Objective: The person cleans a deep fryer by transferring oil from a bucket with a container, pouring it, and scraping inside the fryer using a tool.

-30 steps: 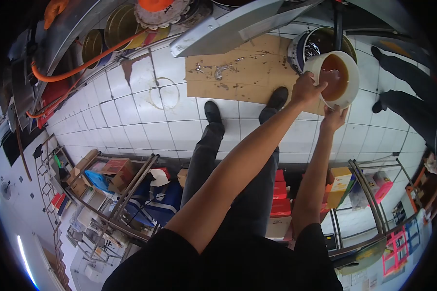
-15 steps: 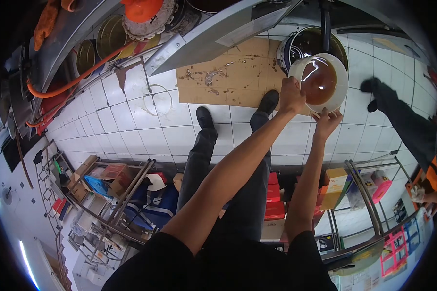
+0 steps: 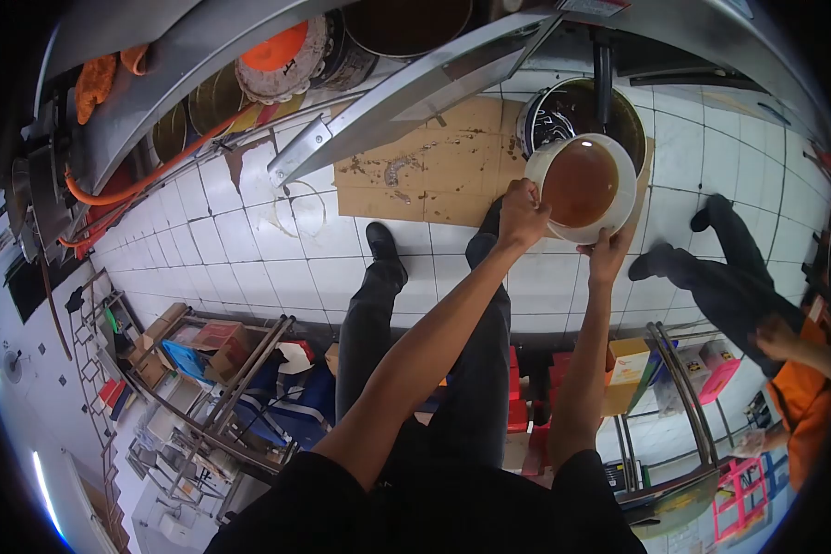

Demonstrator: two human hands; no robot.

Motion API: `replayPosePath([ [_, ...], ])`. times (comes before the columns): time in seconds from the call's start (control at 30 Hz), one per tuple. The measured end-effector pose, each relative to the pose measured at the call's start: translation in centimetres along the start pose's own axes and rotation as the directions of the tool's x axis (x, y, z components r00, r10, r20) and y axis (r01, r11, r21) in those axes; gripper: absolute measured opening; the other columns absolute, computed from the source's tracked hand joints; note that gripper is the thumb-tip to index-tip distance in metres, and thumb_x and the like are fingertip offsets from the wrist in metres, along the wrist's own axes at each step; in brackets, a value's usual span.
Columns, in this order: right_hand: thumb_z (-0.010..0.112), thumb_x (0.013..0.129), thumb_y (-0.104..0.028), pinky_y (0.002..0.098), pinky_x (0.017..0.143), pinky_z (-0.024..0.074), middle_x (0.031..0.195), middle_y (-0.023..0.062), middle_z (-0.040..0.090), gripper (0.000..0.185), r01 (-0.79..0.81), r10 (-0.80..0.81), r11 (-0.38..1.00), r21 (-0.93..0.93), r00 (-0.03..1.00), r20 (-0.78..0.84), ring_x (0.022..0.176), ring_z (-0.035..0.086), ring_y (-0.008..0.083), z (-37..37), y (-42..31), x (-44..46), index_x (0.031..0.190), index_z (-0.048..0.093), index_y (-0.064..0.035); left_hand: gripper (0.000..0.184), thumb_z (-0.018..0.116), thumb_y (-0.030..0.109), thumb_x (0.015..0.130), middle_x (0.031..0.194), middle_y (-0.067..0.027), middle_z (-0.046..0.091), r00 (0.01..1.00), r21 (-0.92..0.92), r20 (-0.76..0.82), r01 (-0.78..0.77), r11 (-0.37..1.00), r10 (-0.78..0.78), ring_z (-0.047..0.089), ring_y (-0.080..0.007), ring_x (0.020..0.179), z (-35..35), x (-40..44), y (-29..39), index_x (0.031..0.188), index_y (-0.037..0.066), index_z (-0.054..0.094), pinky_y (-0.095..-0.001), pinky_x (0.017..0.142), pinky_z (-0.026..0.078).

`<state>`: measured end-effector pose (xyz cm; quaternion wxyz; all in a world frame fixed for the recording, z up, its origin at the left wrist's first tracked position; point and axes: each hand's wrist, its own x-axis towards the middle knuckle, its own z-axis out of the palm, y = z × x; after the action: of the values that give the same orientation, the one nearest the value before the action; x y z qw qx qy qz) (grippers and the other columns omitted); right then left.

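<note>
1. Gripping the white bucket [image 3: 627, 189] at its left rim: left hand [image 3: 524, 220].
2. Holding its near side: right hand [image 3: 604, 254].
3. Reddish-brown liquid [image 3: 577, 187] lies inside.
4. The bucket is above the cardboard sheet [image 3: 462, 175], nearer than a larger drum [image 3: 631, 120].

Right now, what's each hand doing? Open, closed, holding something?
Left hand: closed on the left side of the white bucket of brownish liquid.
Right hand: holding the same bucket at its near side, fingers partly hidden.

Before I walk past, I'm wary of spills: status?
Left hand, right hand: both on white bucket. Reddish-brown liquid inside. Co-worker's legs off to the right.
</note>
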<state>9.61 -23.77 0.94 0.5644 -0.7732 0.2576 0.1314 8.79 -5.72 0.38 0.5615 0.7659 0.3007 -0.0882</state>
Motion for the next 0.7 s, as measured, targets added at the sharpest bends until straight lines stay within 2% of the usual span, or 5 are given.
replayPosePath([
  [0.2, 0.041, 0.092, -0.009, 0.0284, 0.043, 0.057, 0.087, 0.0136, 0.05, 0.021, -0.054, 0.052, 0.994, 0.098, 0.998, 0.023, 0.054, 0.063, 0.0221, 1.2, 0.2, -1.3, 0.107, 0.043, 0.0053, 0.021, 0.068, 0.009, 0.074, 0.092, -0.0171, 0.058, 0.993, 0.046, 0.085, 0.072, 0.996, -0.076, 0.064, -0.0279, 0.084, -2.2, 0.5, 0.2, 0.083, 0.001, 0.05, -0.0371, 0.076, 0.05],
  [0.33, 0.042, 0.093, -0.01, 0.0252, 0.045, 0.0541, 0.085, 0.0138, 0.059, 0.025, -0.068, 0.072, 0.987, 0.144, 0.997, -0.027, 0.054, 0.061, 0.0178, 3.2, 0.2, -3.3, 0.113, 0.046, 0.0044, 0.02, 0.067, 0.008, 0.074, 0.09, -0.0168, 0.057, 0.993, 0.12, 0.113, 0.011, 0.993, -0.024, 0.064, -0.028, 0.082, -4.3, 0.8, 0.2, 0.083, 0.001, 0.05, -0.0373, 0.074, 0.05],
  [0.5, 0.043, 0.093, -0.011, 0.0253, 0.045, 0.0537, 0.086, 0.0144, 0.059, 0.022, -0.088, 0.105, 0.977, 0.194, 0.991, -0.077, 0.054, 0.06, 0.0179, 6.0, 0.8, -5.0, 0.11, 0.046, 0.0037, 0.02, 0.066, 0.008, 0.074, 0.089, -0.0172, 0.056, 0.987, 0.043, 0.158, 0.035, 0.998, -0.042, 0.064, -0.0285, 0.078, -7.0, 1.6, -0.8, 0.081, 0.0, 0.05, -0.0378, 0.072, 0.05],
  [0.57, 0.043, 0.093, -0.011, 0.0252, 0.045, 0.0535, 0.087, 0.0147, 0.059, 0.022, -0.08, 0.101, 0.974, 0.214, 0.991, -0.091, 0.054, 0.06, 0.018, 7.0, 1.0, -5.6, 0.109, 0.046, 0.0035, 0.02, 0.066, 0.008, 0.074, 0.089, -0.0172, 0.056, 0.984, 0.103, 0.175, -0.053, 0.993, 0.035, 0.064, -0.0284, 0.073, -7.9, 2.1, -1.5, 0.081, -0.001, 0.049, -0.037, 0.07, 0.05],
  [0.7, 0.044, 0.094, -0.011, 0.0254, 0.045, 0.0541, 0.088, 0.0123, 0.058, 0.02, -0.042, 0.065, 0.973, 0.226, 0.994, -0.092, 0.057, 0.061, 0.0172, 9.5, 0.1, -7.9, 0.109, 0.046, 0.0018, 0.021, 0.066, 0.008, 0.074, 0.089, -0.0175, 0.056, 0.985, 0.113, 0.159, -0.077, 0.991, 0.059, 0.065, -0.0277, 0.07, -10.6, 1.9, -3.5, 0.08, -0.001, 0.048, -0.0363, 0.069, 0.05],
])
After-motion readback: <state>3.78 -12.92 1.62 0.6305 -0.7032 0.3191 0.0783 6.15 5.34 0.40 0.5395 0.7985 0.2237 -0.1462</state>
